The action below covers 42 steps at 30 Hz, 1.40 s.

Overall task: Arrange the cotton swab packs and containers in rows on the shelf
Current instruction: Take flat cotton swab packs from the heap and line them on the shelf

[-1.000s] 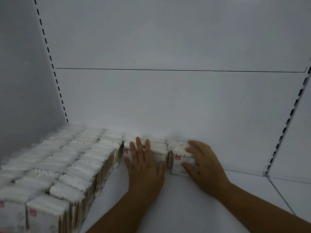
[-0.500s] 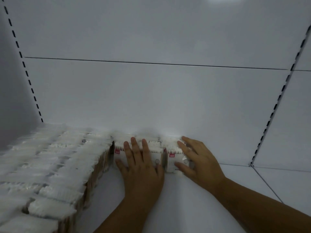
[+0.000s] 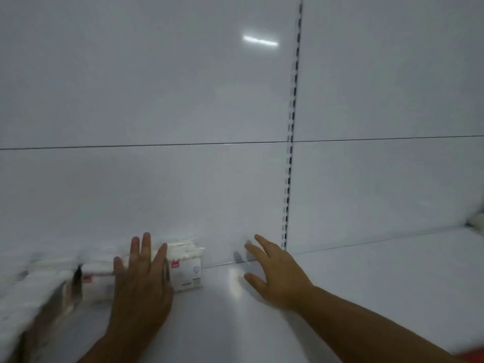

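Clear cotton swab packs with small red labels stand in rows on the white shelf (image 3: 366, 297). The rightmost pack (image 3: 187, 268) stands against the back wall. A second pack (image 3: 98, 282) beside it is partly hidden by my left hand (image 3: 141, 281), which lies flat against the packs with straight fingers. A blurred block of several packs (image 3: 28, 292) fills the left side. My right hand (image 3: 275, 273) hovers to the right of the packs with fingers spread, holding nothing and apart from them.
The white back wall (image 3: 183, 192) rises behind the shelf, with a slotted upright (image 3: 288, 192) to the right. A small white object (image 3: 478, 218) sits at the far right edge. A bit of red (image 3: 474, 356) shows at the bottom right corner.
My right hand let go of the rightmost pack and moved right, fingers spreading. The view swung to the right, so the packs now sit at the lower left. My left hand stays on the packs.
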Motion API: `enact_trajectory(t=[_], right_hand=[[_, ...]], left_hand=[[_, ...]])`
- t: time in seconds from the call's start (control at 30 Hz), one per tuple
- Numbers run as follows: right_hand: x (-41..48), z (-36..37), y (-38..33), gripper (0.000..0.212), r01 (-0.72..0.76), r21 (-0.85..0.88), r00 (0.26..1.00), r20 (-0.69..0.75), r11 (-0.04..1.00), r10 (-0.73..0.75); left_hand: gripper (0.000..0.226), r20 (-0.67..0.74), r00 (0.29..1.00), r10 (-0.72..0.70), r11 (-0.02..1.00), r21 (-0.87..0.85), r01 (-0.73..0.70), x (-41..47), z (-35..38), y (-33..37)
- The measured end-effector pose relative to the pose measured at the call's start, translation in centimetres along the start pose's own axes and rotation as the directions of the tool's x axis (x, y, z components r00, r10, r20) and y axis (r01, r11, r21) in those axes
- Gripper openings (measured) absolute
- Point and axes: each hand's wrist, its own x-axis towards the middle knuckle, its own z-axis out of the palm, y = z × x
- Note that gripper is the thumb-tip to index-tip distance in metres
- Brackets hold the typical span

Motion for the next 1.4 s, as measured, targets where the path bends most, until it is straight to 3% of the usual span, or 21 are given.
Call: enact_trajectory(t=[0.1,0.23,0.37,0.5,0.67,0.8,0.93,1.07,1.27,1.4], right_hand=[[-3.6,-7.0,6.6,0.067,-0.049,-0.281,0.989,0.118,0.958,0.085],[-9.6,-16.1,13.2,0.068,-0.108,-0.383,0.974,0.147,0.918,0.176],[-17.1,-22.9,18.8,0.068,-0.169,-0.426,0.963,0.123,0.889,0.242],[-25.2,-28.0,24.8,0.068,-0.230,-0.496,0.927,0.149,0.837,0.343],[-32.7,-32.0,31.6,0.068,-0.380,-0.500,0.853,0.134,0.778,0.504],[-36.2,-32.8,37.3,0.061,-0.412,-0.514,0.824,0.142,0.752,0.548],[-37.3,-34.4,44.4,0.056,-0.403,-0.586,0.797,0.154,0.703,0.584],[-37.1,-37.9,51.9,0.051,-0.489,-0.606,0.747,0.081,0.628,0.660],[-37.5,-40.9,62.3,0.039,-0.694,-0.484,0.645,-0.091,0.532,0.759],[-37.4,-39.7,68.6,0.036,-0.704,-0.471,0.649,-0.124,0.531,0.751]], left_hand=[[0.051,0.168,0.959,0.227,0.974,-0.033,-0.225,2.7,-2.2,6.1],[0.059,0.437,0.864,0.252,0.957,-0.243,-0.156,8.3,-5.5,20.2],[0.058,0.302,0.869,0.393,0.863,-0.449,-0.234,10.9,-8.4,35.3],[0.059,0.305,0.766,0.566,0.805,-0.404,-0.434,10.5,-7.5,46.6],[0.059,0.370,0.663,0.650,0.751,-0.445,-0.488,10.9,-5.3,56.8],[0.060,0.360,0.619,0.698,0.712,-0.444,-0.544,13.3,-2.1,63.6],[0.059,0.286,0.567,0.772,0.626,-0.498,-0.601,16.7,1.4,71.6],[0.055,0.231,0.490,0.840,0.526,-0.565,-0.636,20.8,4.0,79.3],[0.042,0.181,0.568,0.803,0.539,-0.629,-0.560,26.2,7.2,88.7],[0.032,0.145,0.581,0.801,0.535,-0.608,-0.587,26.2,9.7,93.4]])
